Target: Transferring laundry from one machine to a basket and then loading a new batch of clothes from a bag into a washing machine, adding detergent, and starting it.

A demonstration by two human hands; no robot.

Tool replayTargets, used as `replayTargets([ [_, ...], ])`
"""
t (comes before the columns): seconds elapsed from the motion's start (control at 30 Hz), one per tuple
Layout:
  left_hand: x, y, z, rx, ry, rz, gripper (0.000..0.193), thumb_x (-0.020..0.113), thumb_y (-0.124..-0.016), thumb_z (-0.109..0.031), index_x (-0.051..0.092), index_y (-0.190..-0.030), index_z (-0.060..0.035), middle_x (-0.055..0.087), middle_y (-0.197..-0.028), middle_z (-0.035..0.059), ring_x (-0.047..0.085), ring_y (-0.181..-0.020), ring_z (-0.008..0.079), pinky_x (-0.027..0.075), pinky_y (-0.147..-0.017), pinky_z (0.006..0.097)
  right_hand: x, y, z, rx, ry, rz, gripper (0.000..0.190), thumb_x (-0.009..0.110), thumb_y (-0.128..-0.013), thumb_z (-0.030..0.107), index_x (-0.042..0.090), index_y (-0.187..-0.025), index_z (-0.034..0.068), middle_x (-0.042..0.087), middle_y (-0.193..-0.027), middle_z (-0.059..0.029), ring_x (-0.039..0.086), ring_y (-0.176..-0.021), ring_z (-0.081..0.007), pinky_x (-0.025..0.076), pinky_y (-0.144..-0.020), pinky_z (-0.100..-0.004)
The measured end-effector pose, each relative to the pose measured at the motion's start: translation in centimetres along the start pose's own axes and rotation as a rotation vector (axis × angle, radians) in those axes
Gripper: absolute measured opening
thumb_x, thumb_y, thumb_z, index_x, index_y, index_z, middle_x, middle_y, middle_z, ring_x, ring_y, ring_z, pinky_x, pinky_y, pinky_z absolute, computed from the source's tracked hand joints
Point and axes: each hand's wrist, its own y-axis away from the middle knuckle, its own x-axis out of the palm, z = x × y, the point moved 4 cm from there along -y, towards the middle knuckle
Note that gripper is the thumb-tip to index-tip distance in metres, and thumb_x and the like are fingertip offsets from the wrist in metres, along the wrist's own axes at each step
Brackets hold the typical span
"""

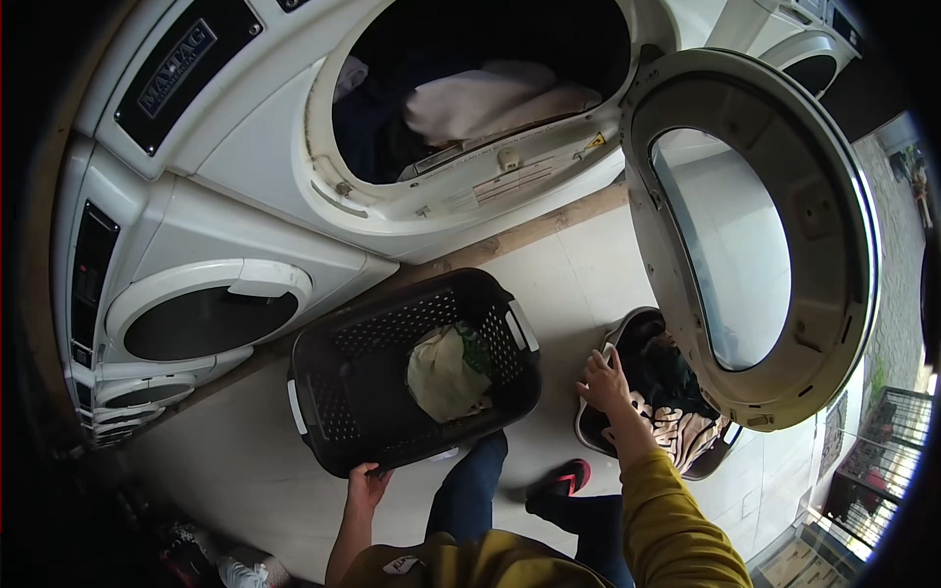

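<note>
My left hand [370, 485] grips the near rim of a black plastic laundry basket [353, 389] with perforated sides and white handles. Inside this basket lies a bunched pale cloth [445, 375] with a green patch. My right hand [606, 378], fingers apart, is at the white handle of a second dark laundry basket [588, 434]; whether it touches the handle is hard to tell. Dark clothes and a black-and-beige patterned cloth [687, 434] fill that second basket. Ahead, the drum of a white Maytag dryer [242, 140] holds a pale cloth [492, 103] and darker laundry.
The dryer's round door [823, 242] hangs wide open to the right, partly over the second basket. More white machines [209, 316] line the left side. Light tiled floor [581, 264] lies between baskets. Bags or clothes sit dimly at lower left [242, 569].
</note>
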Motion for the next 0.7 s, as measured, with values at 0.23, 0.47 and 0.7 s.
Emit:
replayTargets([
  [0.23,7.5,-10.2,5.7,-0.230,0.035,0.221,0.027,0.050,-0.076,0.003,0.053,-0.102,0.0082,0.061,-0.105,0.0184,0.058,-0.104,0.0302,0.046,-0.098,0.0452,1.9,4.2,-2.2,0.091,0.047,0.014,0.048,0.042,-0.091,0.040,0.056,-0.122,0.004,0.039,-0.142,-0.0086,0.018,-0.140,-0.0199,0.008,-0.114,-0.0455],
  [0.47,19.0,-9.5,17.0,-0.507,-1.062,0.395,0.039,0.062,-0.081,-0.021,0.054,-0.109,0.0050,0.059,-0.111,0.0224,0.060,-0.105,0.0284,0.052,-0.087,0.0394,6.6,14.5,-12.2,0.475,0.144,0.360,0.046,0.047,-0.088,0.025,0.048,-0.132,0.008,0.033,-0.147,-0.0073,0.016,-0.141,-0.0194,0.008,-0.114,-0.0429],
  [0.7,23.1,-3.9,5.1,0.513,-2.036,0.325,0.043,0.040,-0.093,-0.037,0.063,-0.090,-0.0010,0.064,-0.089,0.0245,0.061,-0.091,0.0390,0.047,-0.081,0.0488,-31.3,18.2,-2.0,0.212,0.298,-1.029,0.046,0.063,-0.083,0.025,0.054,-0.122,0.003,0.045,-0.135,-0.0155,0.035,-0.129,-0.0403,0.025,-0.107,-0.0517],
])
